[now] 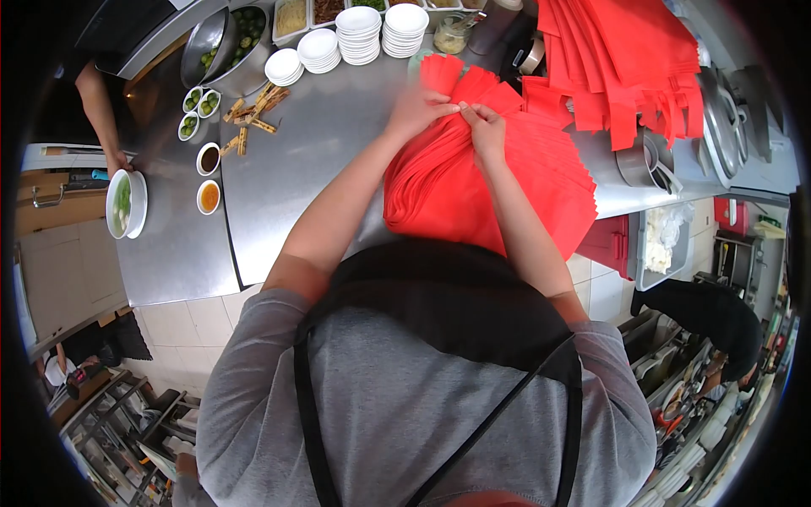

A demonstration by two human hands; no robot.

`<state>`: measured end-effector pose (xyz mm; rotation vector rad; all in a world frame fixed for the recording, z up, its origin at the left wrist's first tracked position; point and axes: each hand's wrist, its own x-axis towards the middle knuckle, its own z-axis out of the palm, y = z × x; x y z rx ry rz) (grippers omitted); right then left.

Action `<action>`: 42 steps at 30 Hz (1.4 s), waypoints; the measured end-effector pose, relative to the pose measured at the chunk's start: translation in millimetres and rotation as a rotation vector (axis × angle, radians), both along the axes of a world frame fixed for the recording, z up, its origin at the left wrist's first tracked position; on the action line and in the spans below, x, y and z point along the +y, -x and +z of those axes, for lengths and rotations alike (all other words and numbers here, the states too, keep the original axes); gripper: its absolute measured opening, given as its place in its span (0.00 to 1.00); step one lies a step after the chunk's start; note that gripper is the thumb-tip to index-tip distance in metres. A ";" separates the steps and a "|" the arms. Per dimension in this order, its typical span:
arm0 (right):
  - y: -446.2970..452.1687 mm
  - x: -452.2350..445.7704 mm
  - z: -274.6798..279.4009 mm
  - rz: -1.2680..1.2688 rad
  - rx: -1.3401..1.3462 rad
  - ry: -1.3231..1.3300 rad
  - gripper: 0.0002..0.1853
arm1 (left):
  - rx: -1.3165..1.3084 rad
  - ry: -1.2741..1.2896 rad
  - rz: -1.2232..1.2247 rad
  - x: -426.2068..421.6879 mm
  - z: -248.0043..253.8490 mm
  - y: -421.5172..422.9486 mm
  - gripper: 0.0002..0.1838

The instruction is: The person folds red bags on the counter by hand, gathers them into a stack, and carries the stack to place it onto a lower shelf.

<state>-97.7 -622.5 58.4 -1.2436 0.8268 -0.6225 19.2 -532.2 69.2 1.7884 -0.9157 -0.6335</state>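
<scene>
1. From where I stood, the stack of bright red, flat fabric pieces with strap-like ends and zigzag edges [494, 198] lay on the brushed steel counter [291, 190], right of centre in the upper half of the frame.
2. The left hand [416, 112] reached to the top of that stack, its fingertips at the red straps; whether they pinched the cloth I could not tell.
3. The right hand [485, 133] met it there, thumb and forefinger pressed together on a red edge, the other fingers curled in.
4. A second heap of red fabric [625, 59] filled the upper right of the frame, near a steel saucepan [632, 163].
5. Along the top stood piles of small round white dishes [359, 38]; to their left was a large steel pot [241, 84] holding green round fruit.
6. At the left side, a co-worker's hand [118, 162] touched an oval white bowl [142, 203] with something green inside. Between that bowl and the stack sat dark brown sauce [208, 159] and orange sauce [209, 197] in small white cups.
</scene>
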 end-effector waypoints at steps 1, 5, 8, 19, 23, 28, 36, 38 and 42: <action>-0.3 0.9 1.2 0.001 0.000 0.000 0.04 | 0.000 0.000 0.001 0.3 3.4 -0.4 0.15; -0.9 0.9 2.3 -0.008 0.013 0.025 0.06 | 0.123 -0.020 -0.042 -1.1 -0.5 -4.9 0.14; -1.2 -0.8 0.6 -0.007 0.033 0.013 0.04 | 0.210 0.014 -0.062 -3.7 -13.7 -11.3 0.14; -0.9 -2.6 -1.4 -0.010 0.047 -0.003 0.04 | 0.353 0.030 -0.029 -5.7 -22.7 -15.6 0.14; -2.0 2.1 4.2 -0.028 0.126 0.184 0.09 | -0.058 -0.004 -0.048 0.7 2.8 0.1 0.13; -0.1 -3.4 -8.6 -0.053 0.205 0.322 0.12 | -0.299 0.126 0.180 -5.7 -39.4 -7.9 0.08; 9.8 -0.5 -4.6 -0.159 0.006 0.006 0.12 | 0.516 0.407 0.889 9.6 -83.9 -16.6 0.01; 7.4 2.1 0.3 -0.117 0.025 0.025 0.12 | 0.149 0.401 0.941 7.8 -58.9 -6.2 0.04; 1.8 3.8 0.6 -0.043 0.012 0.034 0.10 | -0.259 0.246 0.209 8.1 -20.5 -0.5 0.22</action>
